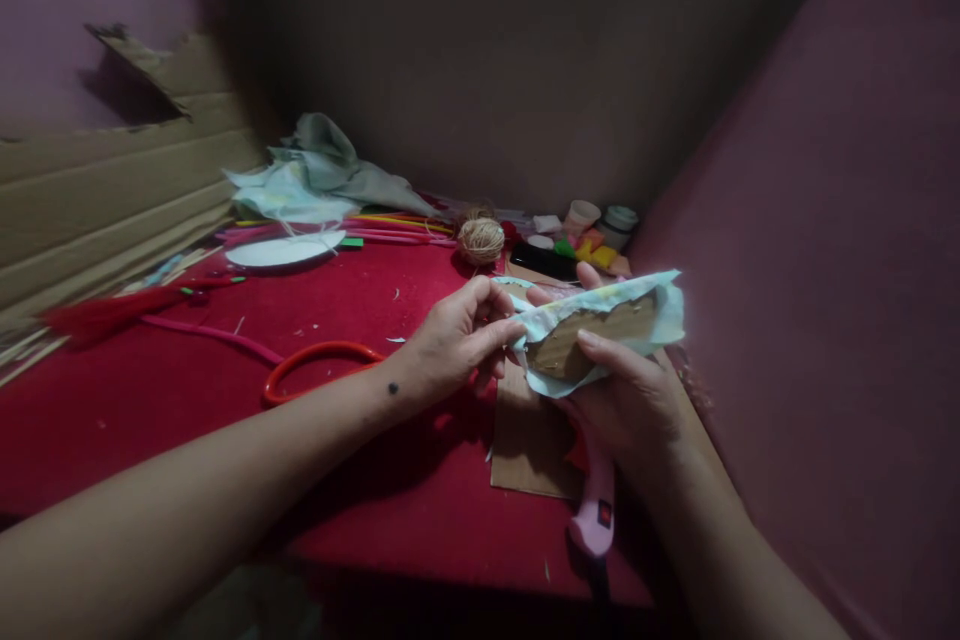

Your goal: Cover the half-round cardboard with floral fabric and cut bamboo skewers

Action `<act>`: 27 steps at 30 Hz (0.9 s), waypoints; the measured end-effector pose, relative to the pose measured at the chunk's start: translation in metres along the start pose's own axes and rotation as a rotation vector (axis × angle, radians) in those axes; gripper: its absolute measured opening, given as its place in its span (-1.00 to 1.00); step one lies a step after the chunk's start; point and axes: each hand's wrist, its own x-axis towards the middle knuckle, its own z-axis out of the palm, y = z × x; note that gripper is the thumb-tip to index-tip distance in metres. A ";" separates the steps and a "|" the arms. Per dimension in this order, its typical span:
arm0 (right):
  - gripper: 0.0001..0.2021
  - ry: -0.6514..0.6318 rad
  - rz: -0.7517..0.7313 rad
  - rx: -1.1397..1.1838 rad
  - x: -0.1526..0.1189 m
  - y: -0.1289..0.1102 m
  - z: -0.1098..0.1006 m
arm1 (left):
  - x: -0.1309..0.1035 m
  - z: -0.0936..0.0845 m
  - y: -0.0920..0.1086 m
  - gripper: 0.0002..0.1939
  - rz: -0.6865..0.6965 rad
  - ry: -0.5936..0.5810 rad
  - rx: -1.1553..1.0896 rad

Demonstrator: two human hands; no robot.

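Note:
My right hand [630,390] holds a cardboard piece [600,335] from below, its thumb pressed on the brown face. Pale blue-green fabric [666,315] wraps over the edges of this piece, leaving the middle of the cardboard bare. At the left end, my left hand [476,330] pinches the fabric edge between thumb and fingers. Under my right hand lies a pink glue gun [598,500] with a red switch, partly hidden. Beneath the held piece, a flat cardboard sheet [529,440] rests on the red cloth.
Orange-handled scissors [322,350] lie left of my hands on the red tabletop [360,510]. Behind are a twine ball [481,240], a white oval piece [285,250], crumpled fabric [322,165] and small containers [581,217]. Torn cardboard [150,160] lines the left wall.

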 end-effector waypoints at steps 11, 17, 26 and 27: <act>-0.38 0.038 0.019 -0.007 0.007 -0.001 -0.005 | 0.005 -0.017 0.013 -0.78 0.296 0.130 0.333; -0.33 0.100 0.036 -0.013 0.009 -0.001 -0.003 | 0.000 -0.013 0.007 -0.79 0.731 -0.101 0.769; -0.34 0.115 0.079 0.051 0.005 0.003 0.004 | -0.004 -0.001 0.004 -0.89 0.634 0.009 0.738; -0.34 0.113 0.074 0.043 0.005 0.003 0.004 | -0.004 0.000 0.004 -0.90 0.606 0.022 0.715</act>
